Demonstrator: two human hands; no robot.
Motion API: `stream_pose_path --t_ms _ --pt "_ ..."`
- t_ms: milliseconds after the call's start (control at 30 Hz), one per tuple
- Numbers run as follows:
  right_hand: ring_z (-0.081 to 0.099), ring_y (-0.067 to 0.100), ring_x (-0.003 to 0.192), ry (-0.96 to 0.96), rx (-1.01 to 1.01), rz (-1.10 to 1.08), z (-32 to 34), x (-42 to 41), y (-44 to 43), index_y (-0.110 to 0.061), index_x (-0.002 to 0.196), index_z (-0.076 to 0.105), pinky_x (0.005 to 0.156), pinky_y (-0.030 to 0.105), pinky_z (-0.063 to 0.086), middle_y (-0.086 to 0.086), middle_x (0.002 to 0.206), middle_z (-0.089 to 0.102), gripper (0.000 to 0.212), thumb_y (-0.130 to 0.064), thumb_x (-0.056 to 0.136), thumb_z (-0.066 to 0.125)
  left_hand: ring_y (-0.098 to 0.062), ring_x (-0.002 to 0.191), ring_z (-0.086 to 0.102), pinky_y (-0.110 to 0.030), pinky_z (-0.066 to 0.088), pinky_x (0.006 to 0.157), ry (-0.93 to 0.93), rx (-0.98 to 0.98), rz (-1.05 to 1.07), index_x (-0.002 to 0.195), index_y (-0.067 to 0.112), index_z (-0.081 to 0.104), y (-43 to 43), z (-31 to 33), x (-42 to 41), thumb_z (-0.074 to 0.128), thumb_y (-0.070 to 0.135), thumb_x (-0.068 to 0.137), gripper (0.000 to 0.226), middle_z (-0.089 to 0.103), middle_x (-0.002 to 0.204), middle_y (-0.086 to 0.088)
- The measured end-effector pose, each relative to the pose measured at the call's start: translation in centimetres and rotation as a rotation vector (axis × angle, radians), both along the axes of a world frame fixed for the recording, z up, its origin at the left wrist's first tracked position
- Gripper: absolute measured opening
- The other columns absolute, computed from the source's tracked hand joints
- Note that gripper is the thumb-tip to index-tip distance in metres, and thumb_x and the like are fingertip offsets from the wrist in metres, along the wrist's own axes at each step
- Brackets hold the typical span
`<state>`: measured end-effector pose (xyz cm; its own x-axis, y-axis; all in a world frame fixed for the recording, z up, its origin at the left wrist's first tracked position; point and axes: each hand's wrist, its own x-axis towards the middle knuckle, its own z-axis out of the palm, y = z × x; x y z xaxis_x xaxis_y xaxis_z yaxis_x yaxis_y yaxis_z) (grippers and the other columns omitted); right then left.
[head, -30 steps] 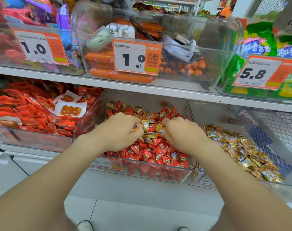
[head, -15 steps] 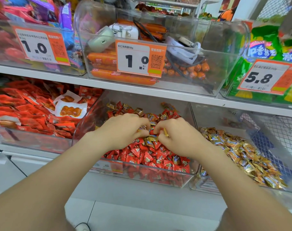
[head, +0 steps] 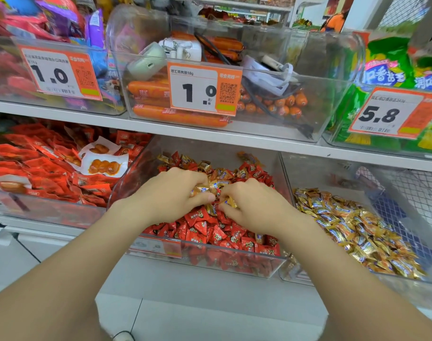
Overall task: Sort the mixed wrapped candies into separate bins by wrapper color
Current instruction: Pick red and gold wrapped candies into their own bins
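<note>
A clear middle bin [head: 205, 263] on the lower shelf holds red-wrapped candies [head: 210, 232] mixed with gold-wrapped candies [head: 217, 184] near its top. Both hands are inside it, side by side. My left hand [head: 170, 193] grips several gold candies [head: 200, 189] under its curled fingers. My right hand [head: 254, 205] pinches a gold candy [head: 231, 201] at its fingertips. The clear bin to the right [head: 333, 168] holds a pile of gold-wrapped candies [head: 352, 227].
A bin of red snack packets [head: 45, 168] stands left of the candy bin. The upper shelf [head: 210, 134] carries bins of sausages [head: 180, 116], purple snacks and green bags [head: 394, 70], with price tags on their fronts. A wire basket [head: 411, 193] stands at the far right.
Both hands have drawn closer together over the middle of the bin and gathered gold candies. The camera view has shifted slightly.
</note>
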<state>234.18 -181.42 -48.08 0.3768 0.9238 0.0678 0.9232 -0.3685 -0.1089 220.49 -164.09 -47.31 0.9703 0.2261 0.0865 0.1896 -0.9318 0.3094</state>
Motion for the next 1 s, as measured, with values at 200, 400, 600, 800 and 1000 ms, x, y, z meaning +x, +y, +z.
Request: stream_pose_path --t_ms 200,400,600,800,1000 --pt "0.051 0.014 0.052 0.125 0.212 -0.084 1.1 0.4 -1.2 -0.028 0.117 0.069 0.063 0.037 0.052 -0.005 0.055 0.054 0.026 -0.043 0.103 0.054 -0.022 0.089 0.064 -0.034 0.046 0.067 0.028 0.177 0.038 0.106 0.044 0.064 -1.3 0.1 -0.3 0.053 0.068 0.097 0.028 0.060 0.086 0.011" --pt "0.053 0.007 0.050 0.162 0.305 -0.154 1.8 0.9 -2.9 -0.027 0.117 0.069 0.060 0.031 0.040 -0.004 0.055 0.058 0.025 -0.043 0.106 0.054 -0.030 0.109 0.067 -0.037 0.048 0.074 0.259 0.311 0.000 0.132 0.037 0.062 -2.4 -0.8 1.4 0.057 0.069 0.095 0.050 0.068 0.123 -0.002" --pt "0.051 0.006 0.055 0.279 0.368 -0.183 2.3 1.1 -4.3 -0.031 0.108 0.072 0.061 0.027 0.039 -0.011 0.062 0.063 0.020 -0.045 0.104 0.058 -0.027 0.100 0.066 -0.036 0.047 0.070 0.103 0.203 0.029 0.124 0.038 0.062 -2.9 -0.4 1.3 0.047 0.061 0.104 0.033 0.062 0.094 0.008" --pt "0.040 0.018 0.059 1.139 0.585 -0.181 3.8 2.2 -8.0 -0.013 0.101 0.073 0.046 0.022 0.028 0.008 0.075 0.049 0.018 -0.025 0.106 0.062 -0.008 0.079 0.066 -0.035 0.054 0.079 -0.261 -0.281 0.043 0.104 0.040 0.067 -3.4 0.5 -0.2 0.057 0.052 0.102 0.016 0.073 0.088 0.010" --pt "0.063 0.017 0.063 0.246 0.445 -0.553 -0.1 9.0 -17.1 -0.030 0.099 0.075 0.058 0.028 0.048 -0.006 0.070 0.067 0.012 -0.039 0.099 0.067 -0.010 0.059 0.047 -0.026 0.039 0.055 -0.296 -0.739 -0.003 0.104 0.031 0.073 -9.5 2.0 0.2 0.061 0.043 0.103 0.017 0.062 0.073 0.007"
